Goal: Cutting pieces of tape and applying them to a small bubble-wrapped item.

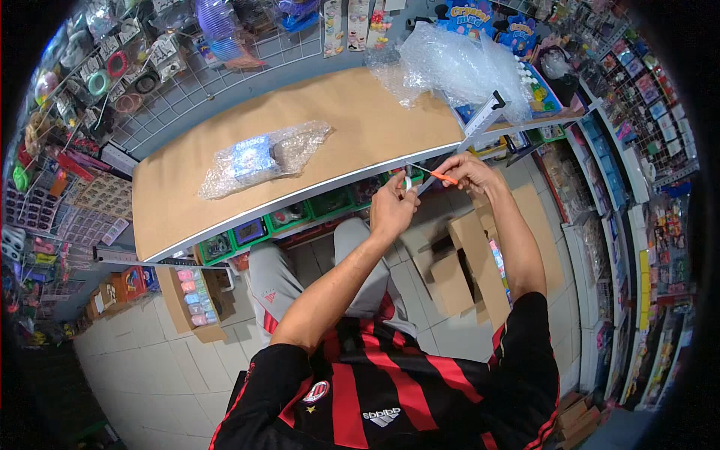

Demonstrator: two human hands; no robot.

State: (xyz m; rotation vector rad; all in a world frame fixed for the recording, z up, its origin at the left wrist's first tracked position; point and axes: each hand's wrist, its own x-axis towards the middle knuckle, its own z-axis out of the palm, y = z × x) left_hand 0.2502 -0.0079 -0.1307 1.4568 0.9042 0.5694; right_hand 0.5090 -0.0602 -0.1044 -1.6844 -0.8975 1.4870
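Note:
My left hand (395,203) pinches a small whitish strip (409,183), perhaps tape, in front of the shelf's metal edge. To its right my right hand (468,171) holds orange-handled scissors (444,178), their thin blades pointing left above the strip. Whether the blades touch the strip cannot be told. On the brown shelf board (360,112), left of both hands, lies a blue-and-white package (252,157) loosely wrapped in clear bubble wrap (301,147).
More bubble wrap (455,64) is heaped at the shelf's right end. Green baskets (289,216) sit beneath the board. Open cardboard boxes (450,275) stand on the floor to the right, another box (174,301) at the left. A shelf bracket (484,118) sticks up near my right hand.

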